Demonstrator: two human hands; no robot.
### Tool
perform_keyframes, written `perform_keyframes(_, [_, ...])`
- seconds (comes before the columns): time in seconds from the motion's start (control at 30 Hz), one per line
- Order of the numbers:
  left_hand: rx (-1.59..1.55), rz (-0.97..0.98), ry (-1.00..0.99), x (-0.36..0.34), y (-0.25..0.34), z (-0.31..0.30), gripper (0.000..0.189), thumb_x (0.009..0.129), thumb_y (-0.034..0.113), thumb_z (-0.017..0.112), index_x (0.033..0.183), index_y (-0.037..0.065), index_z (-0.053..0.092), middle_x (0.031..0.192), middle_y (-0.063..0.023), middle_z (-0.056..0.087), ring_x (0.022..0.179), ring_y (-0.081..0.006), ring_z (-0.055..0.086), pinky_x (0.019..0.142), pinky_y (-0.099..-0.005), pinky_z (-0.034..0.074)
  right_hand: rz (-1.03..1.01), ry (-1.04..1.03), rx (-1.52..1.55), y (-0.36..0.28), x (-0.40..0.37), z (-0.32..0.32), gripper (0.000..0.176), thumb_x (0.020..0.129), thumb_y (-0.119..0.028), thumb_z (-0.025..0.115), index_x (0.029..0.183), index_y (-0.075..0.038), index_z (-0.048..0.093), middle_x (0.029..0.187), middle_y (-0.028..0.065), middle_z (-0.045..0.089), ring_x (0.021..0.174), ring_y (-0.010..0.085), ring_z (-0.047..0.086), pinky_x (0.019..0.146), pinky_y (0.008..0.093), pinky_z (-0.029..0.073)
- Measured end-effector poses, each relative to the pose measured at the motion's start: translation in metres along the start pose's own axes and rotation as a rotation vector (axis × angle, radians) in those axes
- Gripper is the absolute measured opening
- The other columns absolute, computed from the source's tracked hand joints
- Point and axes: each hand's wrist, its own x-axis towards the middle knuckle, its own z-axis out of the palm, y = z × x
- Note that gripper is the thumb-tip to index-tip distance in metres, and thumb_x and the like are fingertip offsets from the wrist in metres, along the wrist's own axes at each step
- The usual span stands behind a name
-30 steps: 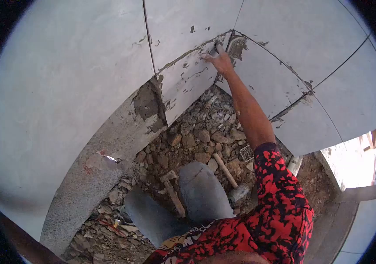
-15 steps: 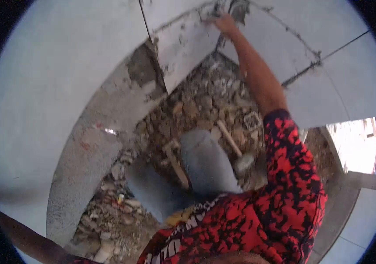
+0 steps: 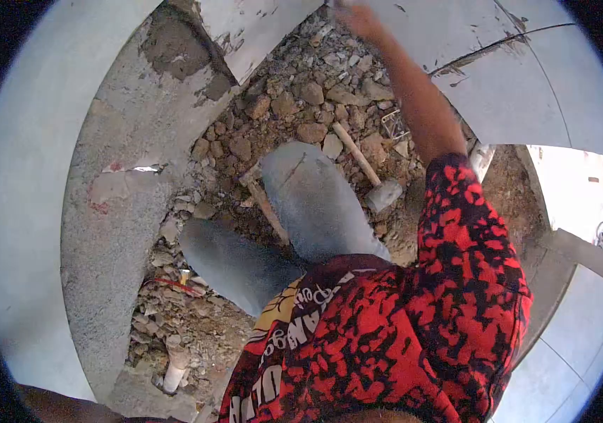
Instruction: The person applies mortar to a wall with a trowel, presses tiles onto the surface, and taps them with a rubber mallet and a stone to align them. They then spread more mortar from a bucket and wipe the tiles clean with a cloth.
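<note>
My right hand [image 3: 359,20] reaches to the top edge of the head view, beside the inner corner where the white wall tiles [image 3: 442,42] meet. Its fingers are blurred and partly cut off, so whether they hold anything is hidden. Of my left arm, only the forearm [image 3: 62,403] shows at the lower left, near a pale tiled surface [image 3: 12,268]; the hand lies outside the picture. Grey mortar smears mark the tile joints. Below my right arm, a mallet [image 3: 384,195] with a wooden handle lies on the rubble.
Stones and broken rubble [image 3: 287,106] cover the ground around my knees. A wooden-handled tool [image 3: 268,209] lies beside my leg. A rough cement wall [image 3: 118,211] runs along the left, with a patch of wet mortar [image 3: 178,49]. A pipe stub [image 3: 174,374] stands at lower left.
My view has tilted down, so the tile corner has shifted up and partly out of the picture. My right hand stays near that corner. More rubble and the pipe stub now show.
</note>
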Motion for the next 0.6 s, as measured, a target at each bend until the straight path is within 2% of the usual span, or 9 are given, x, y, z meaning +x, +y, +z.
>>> perform_keyframes(0.03, [0.016,-0.006,0.008,0.0,-0.001,0.002,0.078,0.086,0.06,0.032,0.128,-0.005,0.031,0.13,-0.032,0.026,0.119,-0.0427,0.031,0.097,-0.0511,0.028,0.001,-0.09,-0.114,0.002,-0.046,0.015,0.055,0.085,-0.04,0.048,0.126,-0.004,0.042,0.123,0.0182,0.048,0.111,0.0352,0.047,0.088,0.0474,0.039])
perform_keyframes(0.07, [0.033,-0.01,0.014,0.0,-0.002,0.002,0.079,0.085,0.061,0.032,0.128,-0.005,0.03,0.129,-0.0317,0.027,0.119,-0.0427,0.031,0.097,-0.0513,0.028,0.167,-0.206,0.211,0.05,-0.074,0.081,0.046,0.089,-0.033,0.043,0.124,-0.003,0.041,0.112,0.0154,0.053,0.096,0.0344,0.054,0.084,0.0506,0.038])
perform_keyframes(0.1, [0.03,-0.011,0.015,-0.001,-0.003,0.002,0.079,0.085,0.061,0.032,0.128,-0.005,0.03,0.129,-0.0317,0.027,0.119,-0.0427,0.031,0.097,-0.0513,0.028,-0.038,-0.426,-0.653,0.017,-0.118,0.073,0.04,0.088,-0.028,0.045,0.12,-0.005,0.043,0.102,0.0137,0.056,0.086,0.0311,0.057,0.082,0.0504,0.039])
perform_keyframes(0.13, [0.0,-0.028,0.004,-0.001,-0.004,0.002,0.078,0.086,0.061,0.031,0.129,-0.005,0.03,0.13,-0.0309,0.027,0.119,-0.0422,0.031,0.097,-0.0509,0.028,0.294,-0.509,-0.319,0.005,-0.164,0.076,0.039,0.084,-0.025,0.049,0.117,-0.005,0.046,0.103,0.0159,0.055,0.086,0.0298,0.057,0.085,0.0481,0.038])
perform_keyframes(0.17, [-0.027,-0.047,-0.005,-0.002,-0.004,0.002,0.078,0.086,0.061,0.031,0.129,-0.004,0.03,0.13,-0.0301,0.028,0.119,-0.0417,0.031,0.096,-0.0505,0.028,-0.171,-0.6,-0.653,0.093,-0.205,0.182,0.041,0.081,-0.024,0.051,0.114,-0.002,0.046,0.099,0.0189,0.056,0.088,0.0324,0.056,0.08,0.0469,0.042])
perform_keyframes(0.23, [-0.016,-0.02,0.014,0.001,-0.01,0.003,0.078,0.085,0.061,0.032,0.129,-0.004,0.031,0.129,-0.0293,0.029,0.118,-0.0409,0.032,0.096,-0.0497,0.028,0.308,-0.321,-0.248,0.053,-0.252,0.184,0.036,0.082,-0.024,0.048,0.108,0.001,0.049,0.099,0.0204,0.056,0.09,0.0342,0.055,0.082,0.0456,0.043])
perform_keyframes(0.37, [-0.032,-0.037,0.006,0.001,-0.006,0.004,0.076,0.085,0.06,0.036,0.128,-0.002,0.033,0.128,-0.027,0.033,0.118,-0.0369,0.034,0.095,-0.0468,0.029,0.517,-0.301,-0.086,0.042,-0.214,0.146,0.035,0.083,-0.022,0.046,0.11,0.001,0.049,0.103,0.0201,0.056,0.093,0.0334,0.055,0.084,0.0443,0.043])
perform_keyframes(0.47, [-0.139,-0.027,0.073,0.001,-0.019,0.009,0.073,0.085,0.057,0.041,0.127,-0.002,0.035,0.126,-0.0242,0.036,0.116,-0.0326,0.035,0.096,-0.0443,0.029,0.188,-0.345,-0.561,0.045,-0.163,0.127,0.035,0.085,-0.02,0.045,0.113,0.0,0.05,0.106,0.0201,0.054,0.095,0.0332,0.055,0.082,0.044,0.045])
perform_keyframes(0.6, [-0.182,0.098,0.069,0.007,-0.06,0.01,0.07,0.085,0.054,0.044,0.127,-0.002,0.035,0.124,-0.0215,0.038,0.115,-0.0292,0.035,0.096,-0.0425,0.029,0.438,-0.335,-0.387,0.038,-0.116,0.115,0.03,0.086,-0.016,0.044,0.11,0.0,0.053,0.105,0.0189,0.056,0.095,0.0332,0.056,0.075,0.0436,0.048])
